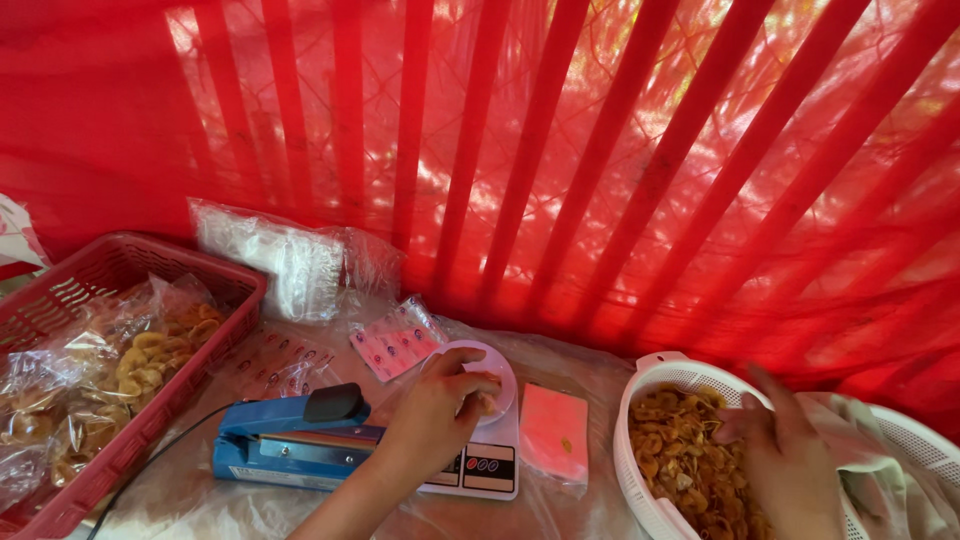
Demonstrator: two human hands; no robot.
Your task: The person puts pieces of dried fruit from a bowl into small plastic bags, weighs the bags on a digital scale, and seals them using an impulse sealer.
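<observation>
A: Nearest the lens, at about five o'clock, the right hand lies in the white perforated basket, fingers loosely spread over the fried snack rings. I cannot tell whether it has pinched any; the fingertips are blurred.

B: And the other hand?

A: The left hand comes up from six o'clock and rests on the white kitchen scale. Its fingers are curled around something small on the round platform, perhaps a few snack pieces, though the hand covers most of it.

B: So the snacks lie where, relative to both?

A: The heap is directly under the right hand, at the left hand's three o'clock and well apart from it. Between the two lies a flat pink packet, just beside the scale.

B: What sits at the left hand's nine o'clock?

A: A blue heat sealer with a black knob, touching the scale's edge. Farther out at nine o'clock stands a red plastic crate holding bagged snacks. At eleven o'clock is a stack of clear bags, and a red striped cloth hangs behind.
</observation>
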